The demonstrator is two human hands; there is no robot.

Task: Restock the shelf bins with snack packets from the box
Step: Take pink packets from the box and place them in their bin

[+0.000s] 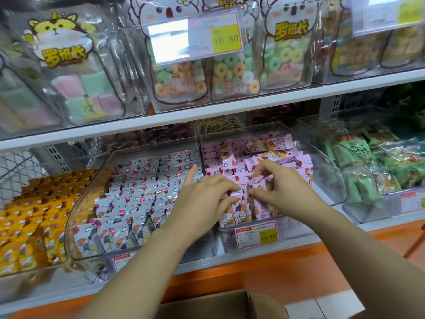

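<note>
Cardboard box (220,305): cut off by the bottom edge, inside not visible. Pink packets (239,210): front rows partly covered by left hand (202,199) and right hand (278,183). Price label (256,234): small print unreadable. Yellow packets (34,203): blurred, cut off at the left edge. Rear bins (161,134): contents too dark to tell.

Two arms, bare all the way from beside the cardboard box (220,306) to the wrists. The left hand (204,199) and right hand (285,185) are bare too, with slim fingers.
</note>
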